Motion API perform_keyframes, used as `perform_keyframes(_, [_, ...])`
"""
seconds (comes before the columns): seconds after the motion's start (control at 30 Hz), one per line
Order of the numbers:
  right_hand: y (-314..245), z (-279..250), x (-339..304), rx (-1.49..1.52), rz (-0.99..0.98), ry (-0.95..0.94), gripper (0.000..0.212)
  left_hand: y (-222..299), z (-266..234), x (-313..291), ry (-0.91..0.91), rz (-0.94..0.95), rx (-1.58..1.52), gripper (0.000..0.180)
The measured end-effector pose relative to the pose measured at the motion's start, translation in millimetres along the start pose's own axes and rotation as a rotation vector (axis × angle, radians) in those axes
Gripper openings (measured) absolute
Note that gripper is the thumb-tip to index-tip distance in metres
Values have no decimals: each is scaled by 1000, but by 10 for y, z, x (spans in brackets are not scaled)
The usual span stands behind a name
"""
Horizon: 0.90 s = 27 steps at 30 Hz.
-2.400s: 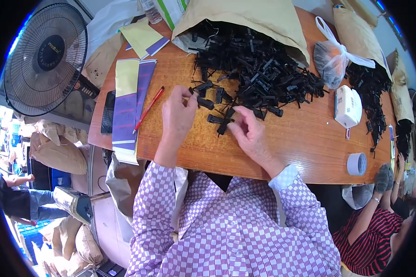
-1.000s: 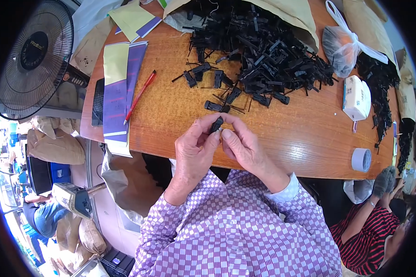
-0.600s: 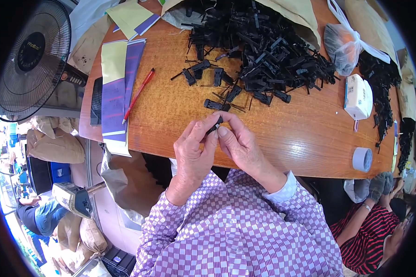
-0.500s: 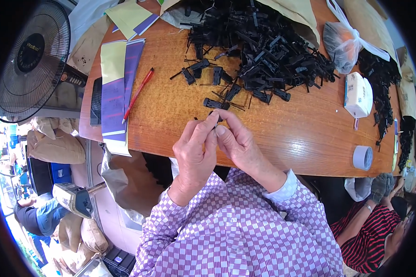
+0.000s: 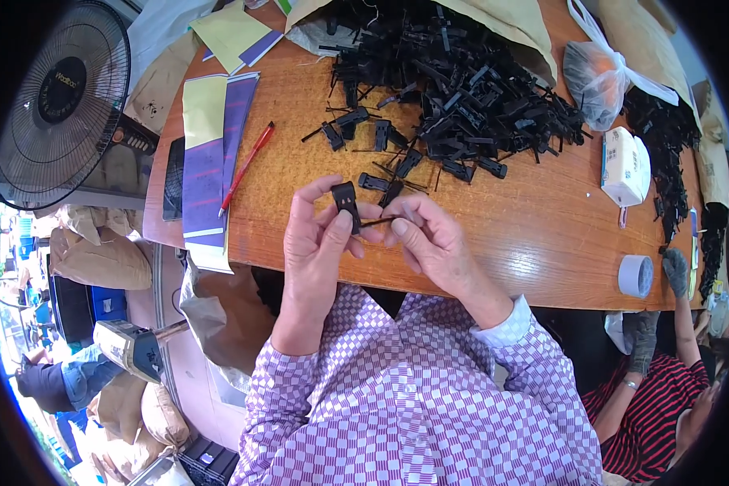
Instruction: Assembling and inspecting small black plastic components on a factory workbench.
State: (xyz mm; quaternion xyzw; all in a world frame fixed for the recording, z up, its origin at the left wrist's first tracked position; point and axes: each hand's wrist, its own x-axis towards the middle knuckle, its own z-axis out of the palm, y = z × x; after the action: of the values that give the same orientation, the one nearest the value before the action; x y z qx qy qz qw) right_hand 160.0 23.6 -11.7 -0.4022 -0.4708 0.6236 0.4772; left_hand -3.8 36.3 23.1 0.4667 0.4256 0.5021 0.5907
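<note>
Your left hand (image 5: 320, 243) pinches a small black clip (image 5: 347, 201) upright above the counter (image 5: 510, 219) edge. Your right hand (image 5: 429, 239), at its three o'clock, clamps a thin pin (image 5: 378, 220) lying crosswise, tip toward the clip.

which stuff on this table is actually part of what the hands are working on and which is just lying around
In use:
left hand holding a small black plastic clip
right hand pinching a thin black pin
loose black parts on the table
big heap of black parts

Lying about:
red pen
purple and yellow booklets
tape roll
white box
tied plastic bag
fan
</note>
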Motion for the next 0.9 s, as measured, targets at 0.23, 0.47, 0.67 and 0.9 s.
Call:
perform_keyframes(0.23, [-83,-98,97,223,16,-130,16,-15,-40,-60,-122,-217,-201,39])
perform_keyframes(0.47, [-56,-148,125,208,109,-170,18,-41,-3,-74,-231,-210,-56,39])
perform_keyframes(0.67, [88,-135,115,-64,-24,-92,17,-193,22,-36,-278,-61,366,45])
perform_keyframes(0.9, [-38,-4,20,-178,-21,-60,23,-245,16,35,-217,-52,311,38])
